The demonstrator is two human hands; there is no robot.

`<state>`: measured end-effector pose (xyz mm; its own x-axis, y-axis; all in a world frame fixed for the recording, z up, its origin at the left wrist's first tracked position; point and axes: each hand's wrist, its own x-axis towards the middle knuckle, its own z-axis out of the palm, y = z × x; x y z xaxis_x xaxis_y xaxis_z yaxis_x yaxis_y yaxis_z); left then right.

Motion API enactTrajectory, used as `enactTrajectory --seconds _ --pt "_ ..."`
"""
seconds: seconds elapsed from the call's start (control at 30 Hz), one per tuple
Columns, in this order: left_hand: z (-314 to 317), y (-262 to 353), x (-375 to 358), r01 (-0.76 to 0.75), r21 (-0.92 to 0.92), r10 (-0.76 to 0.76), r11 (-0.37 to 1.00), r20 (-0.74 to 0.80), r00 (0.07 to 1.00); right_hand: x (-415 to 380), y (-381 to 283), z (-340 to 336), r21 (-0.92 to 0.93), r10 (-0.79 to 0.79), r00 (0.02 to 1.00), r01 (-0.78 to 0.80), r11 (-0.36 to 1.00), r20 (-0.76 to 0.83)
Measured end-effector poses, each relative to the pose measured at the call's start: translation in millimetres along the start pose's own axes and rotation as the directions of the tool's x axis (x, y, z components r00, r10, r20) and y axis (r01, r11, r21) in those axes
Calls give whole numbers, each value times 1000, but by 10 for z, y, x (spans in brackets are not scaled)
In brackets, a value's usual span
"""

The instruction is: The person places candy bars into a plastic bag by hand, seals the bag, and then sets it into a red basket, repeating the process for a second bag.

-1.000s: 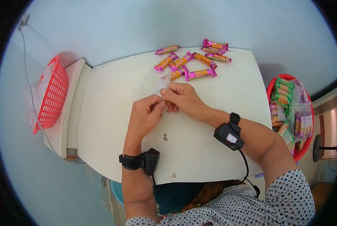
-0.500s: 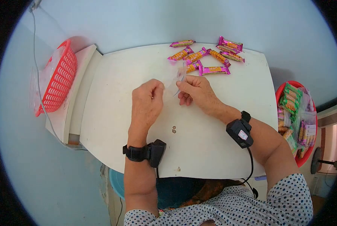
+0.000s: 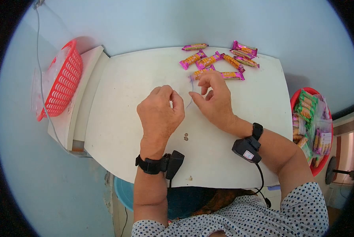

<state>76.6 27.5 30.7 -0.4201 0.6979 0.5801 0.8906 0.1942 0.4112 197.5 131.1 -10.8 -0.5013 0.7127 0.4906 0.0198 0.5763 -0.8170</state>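
Note:
A clear plastic zip bag (image 3: 191, 90) hangs between my two hands over the table, its see-through film hard to trace. My left hand (image 3: 160, 110) is closed with its fingers curled, and it seems to grip the bag's left side. At the bag's right edge, my right hand (image 3: 216, 102) has thumb and index finger apart, with the thumb tip close to the bag's edge. Beyond the hands lie several pink-wrapped snack bars, among them one snack bar (image 3: 232, 76) partly behind my right hand and another (image 3: 192, 59) farther left.
The white table (image 3: 117, 91) carries two small brown spots (image 3: 186, 136). On the left, a red basket (image 3: 68, 85) with clear plastic inside stands tilted on a ledge. A red tub (image 3: 323, 160) with several filled snack packs sits at the right. Wrist devices trail cables.
My right thumb and index finger have moved apart from their pinch on the bag. My left hand has shifted slightly right, nearer the right hand. The view has moved slightly.

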Motion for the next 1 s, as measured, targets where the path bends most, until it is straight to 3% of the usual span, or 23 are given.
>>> enactTrajectory --seconds 0.07,0.17,0.27,0.37,0.47,0.57,0.77,0.83,0.93,1.0 --pt "5 9 3 16 -5 -16 1000 21 1000 -14 14 7 -100 -263 965 263 960 16" --pt "-15 26 9 35 -19 -34 999 59 998 -153 84 73 -240 -256 907 344 908 333" --pt "-4 12 4 22 -19 -20 1000 74 997 -121 58 16 -285 -105 851 285 915 515" --pt "41 -19 -18 16 -34 -13 999 95 995 -114 27 7 -336 -68 846 282 899 528" --pt "31 3 -19 63 -23 -58 998 177 983 -127 73 49 -233 -102 928 195 953 359" --pt "0 26 -9 107 -11 -100 994 252 962 -87 -66 5 -204 66 943 2 979 325" --pt "-21 77 -26 116 -26 -100 993 344 934 -85 32 24 -180 29 920 45 983 390" --pt "-4 107 -29 113 14 -111 994 351 930 -99 105 42 -173 -58 926 131 976 373" --pt "77 63 -48 130 54 -140 990 299 944 -88 114 17 -165 -80 922 153 974 379" --pt "141 22 -63 101 -34 -88 994 269 959 -49 97 -34 -160 -69 931 134 978 359"
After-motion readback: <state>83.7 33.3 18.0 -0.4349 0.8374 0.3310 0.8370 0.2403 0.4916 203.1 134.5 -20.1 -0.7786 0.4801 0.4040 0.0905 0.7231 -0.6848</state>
